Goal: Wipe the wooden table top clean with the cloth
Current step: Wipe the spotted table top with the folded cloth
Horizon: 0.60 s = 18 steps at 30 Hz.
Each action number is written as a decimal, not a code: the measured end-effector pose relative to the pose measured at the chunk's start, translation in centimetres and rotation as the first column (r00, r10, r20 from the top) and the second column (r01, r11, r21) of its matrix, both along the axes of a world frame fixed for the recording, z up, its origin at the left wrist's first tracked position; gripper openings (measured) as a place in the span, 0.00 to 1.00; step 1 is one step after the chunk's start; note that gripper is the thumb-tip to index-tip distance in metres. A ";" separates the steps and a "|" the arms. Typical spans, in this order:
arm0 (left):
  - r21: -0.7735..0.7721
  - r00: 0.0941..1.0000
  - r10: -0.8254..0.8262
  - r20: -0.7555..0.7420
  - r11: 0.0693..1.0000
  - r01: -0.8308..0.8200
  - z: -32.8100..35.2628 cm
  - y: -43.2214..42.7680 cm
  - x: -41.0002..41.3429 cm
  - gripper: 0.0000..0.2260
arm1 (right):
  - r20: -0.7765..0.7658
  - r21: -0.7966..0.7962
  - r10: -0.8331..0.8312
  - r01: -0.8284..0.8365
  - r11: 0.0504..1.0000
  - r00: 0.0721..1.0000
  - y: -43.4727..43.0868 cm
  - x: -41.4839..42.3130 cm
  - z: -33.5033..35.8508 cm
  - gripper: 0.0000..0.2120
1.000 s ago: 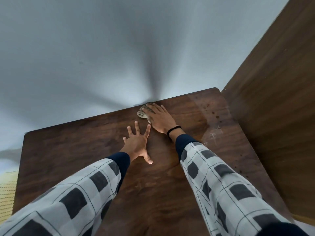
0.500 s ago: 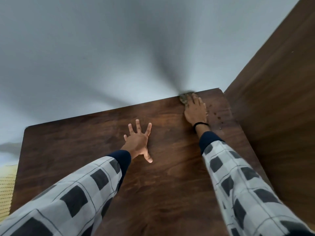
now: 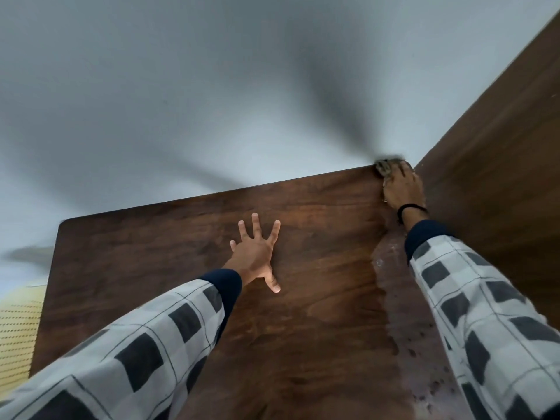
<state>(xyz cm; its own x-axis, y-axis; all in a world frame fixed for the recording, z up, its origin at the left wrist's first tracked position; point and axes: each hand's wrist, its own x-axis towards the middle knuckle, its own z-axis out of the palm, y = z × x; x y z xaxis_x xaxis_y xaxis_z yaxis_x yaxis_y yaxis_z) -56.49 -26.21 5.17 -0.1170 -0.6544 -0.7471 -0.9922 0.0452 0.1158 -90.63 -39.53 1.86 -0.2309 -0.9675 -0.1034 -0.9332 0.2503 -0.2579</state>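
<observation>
Dark brown wood fills the lower view: one wooden table top (image 3: 318, 298), seen from above by a person leaning over it with two arms stretched forward. Both arms wear grey-and-white checked sleeves with dark blue cuffs. The left hand (image 3: 256, 256) lies palm down near the middle of the table, fingers spread wide and thumb pointing back toward the near edge, holding nothing. The right hand (image 3: 401, 189) reaches to the far right corner of the table, palm down, pressing on one small crumpled cloth (image 3: 386, 166); only a part of the cloth shows past the fingertips, right at the far edge. One black band (image 3: 410, 207) circles the right wrist. Along the right side of the table runs a duller, greyish strip (image 3: 403, 313) with pale smears and dark specks. One tall brown wooden panel (image 3: 500, 177) rises just beside the table on the right. A plain pale wall (image 3: 212, 86) stands beyond the far edge.
</observation>
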 end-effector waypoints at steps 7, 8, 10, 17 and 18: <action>-0.004 1.000 -0.004 -0.011 1.000 0.004 -0.1 0.0 -0.1 0.71 | -0.059 -0.021 0.186 -0.188 0.982 0.981 3.5 5.6 -0.8 0.24; -0.007 1.000 -0.006 -0.011 1.000 0.006 0.0 0.1 -0.1 0.71 | -0.068 -0.011 0.190 -0.191 0.982 0.980 3.0 4.8 -0.6 0.24; -0.002 1.000 -0.001 -0.004 1.000 0.001 0.2 0.0 0.0 0.71 | -0.065 -0.004 0.136 -0.136 0.991 0.989 1.4 2.5 -0.5 0.24; -0.005 1.000 0.003 -0.028 1.000 -0.003 0.2 0.1 0.2 0.71 | 0.082 0.109 -0.105 0.096 0.989 0.991 -0.7 -1.1 -0.5 0.27; -0.009 1.000 0.001 -0.030 1.000 -0.001 0.1 0.1 0.2 0.71 | 0.095 0.101 -0.137 0.127 0.987 0.986 -0.6 -0.7 -0.4 0.27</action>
